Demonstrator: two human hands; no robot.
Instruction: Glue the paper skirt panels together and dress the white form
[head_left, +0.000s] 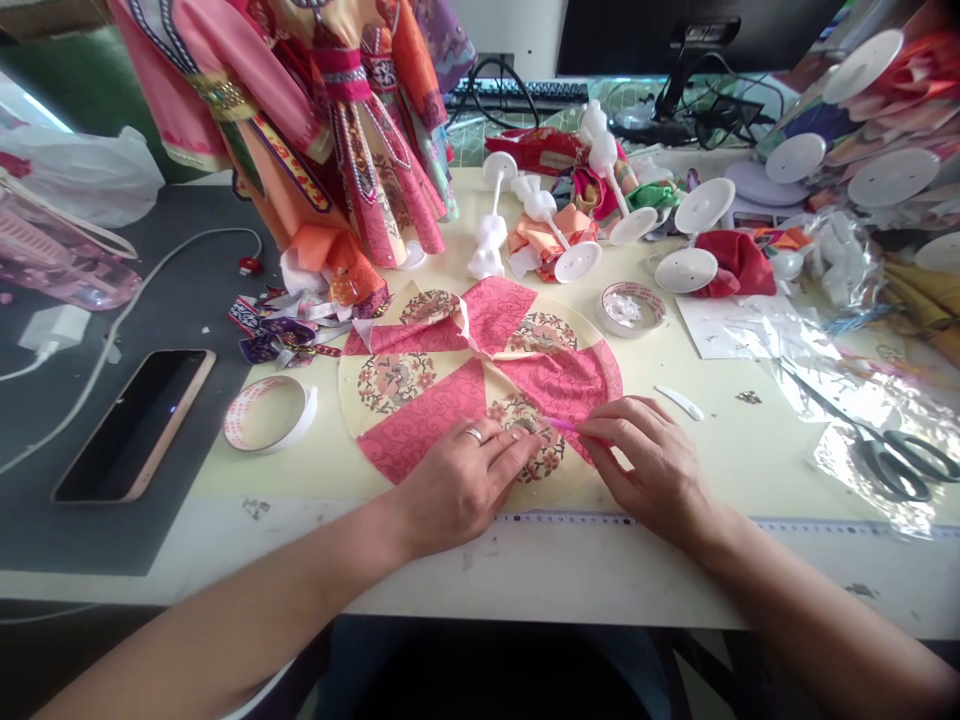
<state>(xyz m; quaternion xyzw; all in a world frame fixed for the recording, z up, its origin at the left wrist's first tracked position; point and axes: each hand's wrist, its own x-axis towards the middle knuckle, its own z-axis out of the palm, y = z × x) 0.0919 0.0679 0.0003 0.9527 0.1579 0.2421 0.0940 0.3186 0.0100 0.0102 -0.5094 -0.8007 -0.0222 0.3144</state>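
A round pieced cloth of pink and cream floral panels lies on the table, with a raised fold near its centre. My left hand, a ring on one finger, rests on its near part with the fingers stretched out. My right hand pinches a thin pink stick-like tool at the cloth's right side. The tool points left toward my left fingertips; its tip is too small to make out. A ruler strip runs along the table just below the cloth.
Left lie a tape roll and a phone. Right are another tape roll, a white blade-shaped piece, scissors and clear plastic. Behind stand dressed figures and white doll stands.
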